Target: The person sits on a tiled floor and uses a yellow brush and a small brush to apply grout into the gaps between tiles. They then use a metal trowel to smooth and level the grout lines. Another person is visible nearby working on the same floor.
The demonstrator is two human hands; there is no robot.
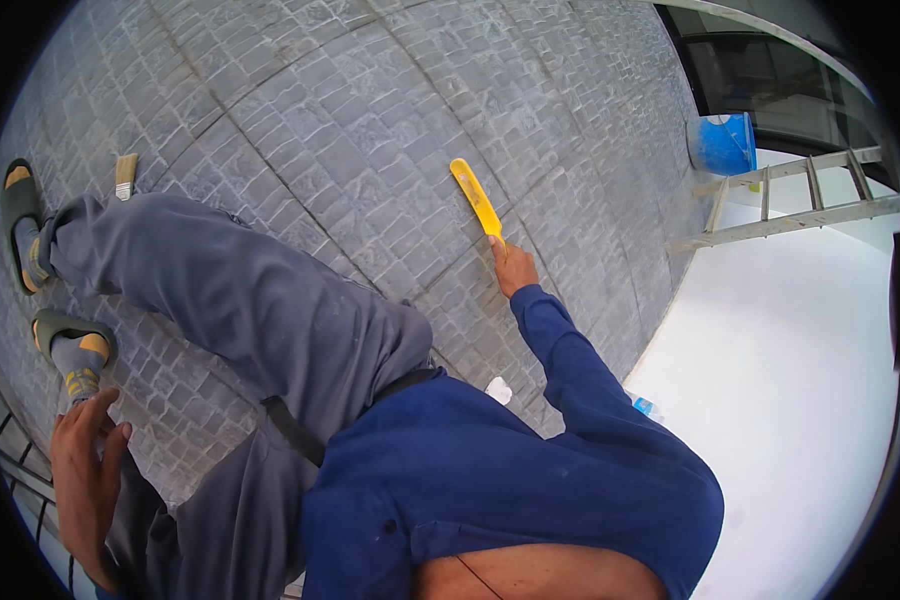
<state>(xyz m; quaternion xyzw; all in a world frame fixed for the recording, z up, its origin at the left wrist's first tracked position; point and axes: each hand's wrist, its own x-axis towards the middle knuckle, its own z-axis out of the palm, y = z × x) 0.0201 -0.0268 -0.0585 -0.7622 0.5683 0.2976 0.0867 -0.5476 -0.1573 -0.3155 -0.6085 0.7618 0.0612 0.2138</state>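
My right hand point(513, 268) is closed round one end of a long, flat yellow tool point(477, 198) with a rounded far end. It looks like plastic and carries pale smudges; its exact kind I cannot make out. The arm reaches out over the grey patterned tiles, in a dark blue sleeve. Down at the left, my left hand point(88, 480) hangs near my lower leg and slippered foot, thumb apart from loosely bent fingers, with nothing in it. A paintbrush point(126, 176) with pale bristles shows just past my grey trouser leg.
A blue bucket point(723, 145) stands by the dark glass at the far right. Beside it a metal ladder point(795, 221) stretches across the white wall point(760, 400). A clear plastic bottle point(647, 408) and a small white scrap point(499, 390) lie near my right side. Black railing bars run along the left edge.
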